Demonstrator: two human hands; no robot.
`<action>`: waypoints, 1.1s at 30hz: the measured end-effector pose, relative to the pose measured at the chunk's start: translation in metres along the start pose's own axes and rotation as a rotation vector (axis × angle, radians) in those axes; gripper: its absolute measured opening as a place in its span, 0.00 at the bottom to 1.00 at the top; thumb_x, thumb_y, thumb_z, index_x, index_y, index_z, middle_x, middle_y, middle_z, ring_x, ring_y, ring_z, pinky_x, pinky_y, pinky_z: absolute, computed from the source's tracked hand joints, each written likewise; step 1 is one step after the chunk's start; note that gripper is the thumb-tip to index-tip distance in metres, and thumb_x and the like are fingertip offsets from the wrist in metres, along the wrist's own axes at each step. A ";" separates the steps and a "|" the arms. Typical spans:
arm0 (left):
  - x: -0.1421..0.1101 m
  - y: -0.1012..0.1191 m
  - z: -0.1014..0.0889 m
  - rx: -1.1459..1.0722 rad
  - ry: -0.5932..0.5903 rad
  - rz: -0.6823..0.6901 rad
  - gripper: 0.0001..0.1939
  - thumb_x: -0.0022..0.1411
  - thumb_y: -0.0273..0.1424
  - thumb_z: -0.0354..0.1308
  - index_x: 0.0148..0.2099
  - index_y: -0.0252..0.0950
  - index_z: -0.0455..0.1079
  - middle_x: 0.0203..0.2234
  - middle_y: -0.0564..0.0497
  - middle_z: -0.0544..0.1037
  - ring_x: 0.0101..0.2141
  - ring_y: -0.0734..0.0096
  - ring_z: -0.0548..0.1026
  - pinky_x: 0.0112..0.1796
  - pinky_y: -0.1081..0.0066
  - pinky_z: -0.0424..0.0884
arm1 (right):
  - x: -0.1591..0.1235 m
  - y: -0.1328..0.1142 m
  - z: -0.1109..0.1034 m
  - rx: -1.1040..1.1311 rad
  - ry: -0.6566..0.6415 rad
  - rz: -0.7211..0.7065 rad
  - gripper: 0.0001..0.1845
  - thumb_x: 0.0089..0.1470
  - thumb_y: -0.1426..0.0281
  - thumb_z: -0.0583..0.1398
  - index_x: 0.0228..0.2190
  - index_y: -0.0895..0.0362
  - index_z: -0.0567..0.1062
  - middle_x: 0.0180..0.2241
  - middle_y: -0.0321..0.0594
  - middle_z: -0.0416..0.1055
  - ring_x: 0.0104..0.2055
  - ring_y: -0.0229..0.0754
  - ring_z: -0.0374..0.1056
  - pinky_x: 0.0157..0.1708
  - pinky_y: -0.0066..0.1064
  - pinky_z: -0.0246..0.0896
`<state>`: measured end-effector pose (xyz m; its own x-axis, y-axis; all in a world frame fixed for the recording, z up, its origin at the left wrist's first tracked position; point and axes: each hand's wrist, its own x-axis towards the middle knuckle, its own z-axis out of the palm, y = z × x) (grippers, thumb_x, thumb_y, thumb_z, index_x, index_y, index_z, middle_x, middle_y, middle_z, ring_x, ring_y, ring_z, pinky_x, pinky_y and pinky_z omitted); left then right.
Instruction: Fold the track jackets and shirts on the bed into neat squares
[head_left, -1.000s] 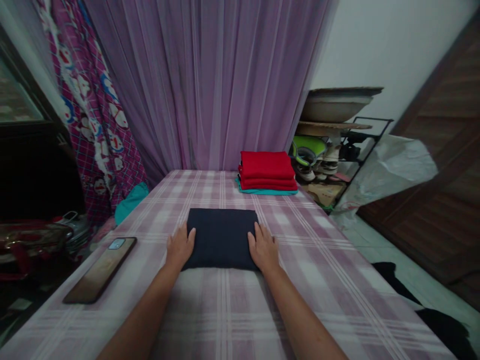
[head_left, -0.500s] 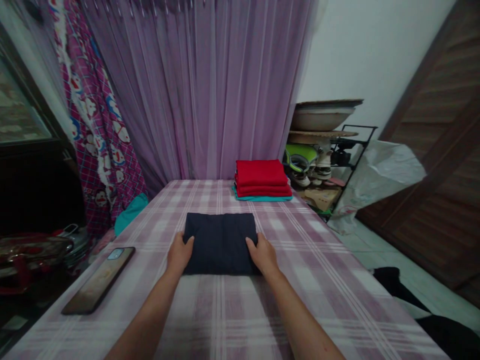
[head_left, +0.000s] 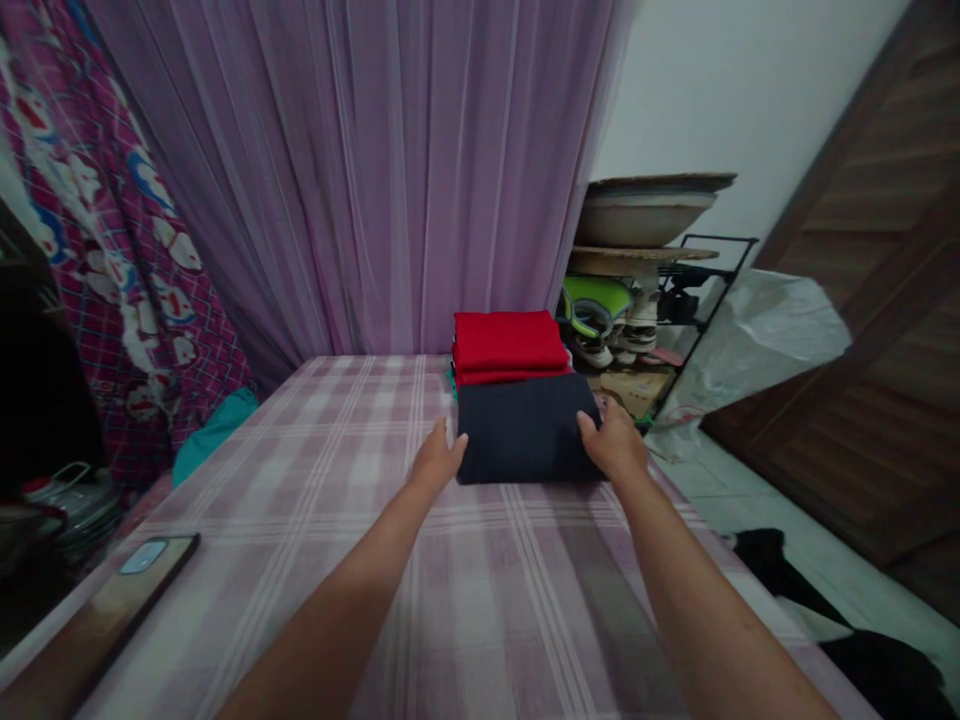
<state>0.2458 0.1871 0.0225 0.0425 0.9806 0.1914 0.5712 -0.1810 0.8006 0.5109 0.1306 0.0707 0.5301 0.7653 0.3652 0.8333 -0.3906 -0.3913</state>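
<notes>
A dark navy folded cloth (head_left: 529, 430) is held by its two sides in front of a pile of folded red cloth (head_left: 510, 342), hiding the pile's lower front. My left hand (head_left: 437, 458) is at the navy cloth's left edge, thumb on the near side and fingers partly hidden. On the right edge, my right hand (head_left: 616, 440) grips with the thumb on top and fingers behind. A shadow falls on the checked bedcover below the cloth. A sliver of teal shows at the pile's left side.
A phone (head_left: 105, 620) lies at the left on the checked bedcover (head_left: 300, 560). Purple curtains (head_left: 375, 180) hang behind. Right of the bed stand a rack (head_left: 705, 325) with shoes and basins, and a white plastic bag (head_left: 780, 325). Dark cloth (head_left: 795, 580) is at the right edge.
Both hands have carried the navy cloth forward and right, from mid-bed to just before the red pile. My view has shifted, so the phone sits further left and lower.
</notes>
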 end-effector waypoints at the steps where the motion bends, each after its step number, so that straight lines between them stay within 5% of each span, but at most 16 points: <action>1: -0.009 -0.011 0.004 0.052 -0.007 0.008 0.27 0.62 0.33 0.57 0.61 0.29 0.64 0.58 0.32 0.72 0.58 0.53 0.70 0.58 0.56 0.63 | -0.006 0.005 0.013 0.009 0.021 -0.031 0.32 0.62 0.60 0.51 0.61 0.66 0.63 0.58 0.61 0.67 0.58 0.55 0.65 0.51 0.41 0.61; 5: -0.055 -0.052 -0.001 0.397 -0.068 0.239 0.19 0.65 0.33 0.53 0.56 0.35 0.70 0.58 0.40 0.73 0.60 0.55 0.68 0.62 0.53 0.57 | -0.055 0.012 0.064 -0.047 -0.027 -0.230 0.30 0.63 0.58 0.50 0.62 0.56 0.64 0.64 0.54 0.60 0.65 0.57 0.54 0.59 0.53 0.52; 9: -0.083 -0.059 -0.014 0.497 -0.116 0.321 0.18 0.67 0.32 0.50 0.55 0.39 0.72 0.58 0.43 0.73 0.60 0.57 0.68 0.62 0.50 0.57 | -0.093 0.009 0.086 -0.120 -0.017 -0.309 0.30 0.63 0.59 0.51 0.63 0.56 0.63 0.66 0.53 0.57 0.68 0.59 0.47 0.61 0.62 0.42; 17: -0.122 -0.057 -0.049 0.383 -0.148 0.374 0.18 0.66 0.31 0.47 0.49 0.42 0.77 0.46 0.46 0.82 0.49 0.62 0.78 0.55 0.58 0.70 | -0.108 0.011 0.066 -0.026 0.069 -0.398 0.27 0.62 0.64 0.50 0.60 0.60 0.66 0.64 0.55 0.60 0.67 0.55 0.51 0.63 0.55 0.42; 25: -0.148 -0.099 -0.124 0.294 0.138 0.131 0.17 0.64 0.35 0.47 0.45 0.42 0.77 0.43 0.50 0.83 0.45 0.65 0.79 0.51 0.65 0.73 | -0.150 0.037 0.065 0.091 0.103 -0.472 0.23 0.58 0.64 0.50 0.50 0.57 0.75 0.60 0.52 0.64 0.63 0.55 0.57 0.59 0.50 0.55; 33: -0.150 -0.104 -0.132 0.169 0.182 0.032 0.17 0.63 0.35 0.47 0.42 0.41 0.77 0.41 0.51 0.83 0.44 0.66 0.79 0.48 0.66 0.73 | -0.155 0.045 0.063 0.106 -0.042 -0.461 0.22 0.56 0.63 0.50 0.40 0.57 0.81 0.48 0.50 0.76 0.50 0.52 0.71 0.55 0.45 0.63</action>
<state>0.0725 0.0493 -0.0143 -0.0766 0.9422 0.3262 0.7017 -0.1815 0.6889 0.4562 0.0262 -0.0565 0.1005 0.8674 0.4873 0.9585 0.0469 -0.2812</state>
